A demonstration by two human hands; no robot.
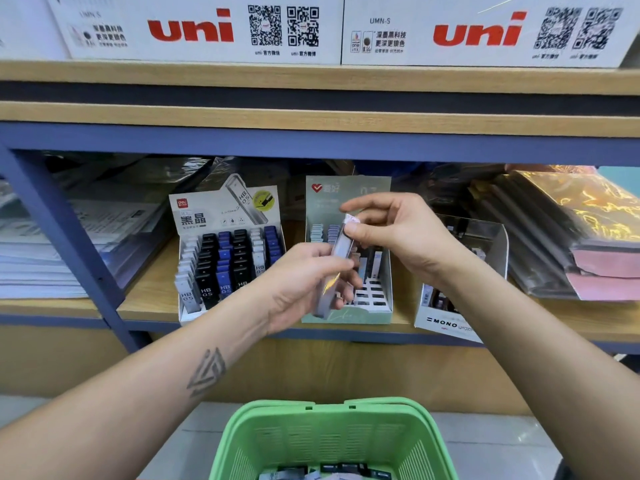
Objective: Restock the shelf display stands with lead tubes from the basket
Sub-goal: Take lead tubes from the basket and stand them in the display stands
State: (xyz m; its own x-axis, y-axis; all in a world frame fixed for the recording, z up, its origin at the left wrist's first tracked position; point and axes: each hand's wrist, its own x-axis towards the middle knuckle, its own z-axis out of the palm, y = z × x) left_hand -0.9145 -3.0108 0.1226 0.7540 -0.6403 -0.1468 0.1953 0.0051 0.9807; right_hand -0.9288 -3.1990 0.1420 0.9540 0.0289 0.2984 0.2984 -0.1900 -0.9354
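Note:
My left hand [304, 282] grips a bunch of grey lead tubes [330, 282] held upright in front of the shelf. My right hand [391, 230] pinches the pale cap end of one tube at the top of the bunch. Behind them stands a mint-green display stand [381, 306] with many vacant slots. To its left, a white display stand [228, 258] is packed with black, blue and white HB 0.5 tubes. A MONO display stand [446, 320] sits to the right. The green basket [332, 434] below holds several more tubes.
The wooden shelf board [152, 296] has blue metal uprights [65, 233] at the left. Plastic-wrapped paper stacks [86, 230] lie left, wrapped pink and gold items [568, 230] right. White uni boxes [194, 29] line the shelf above.

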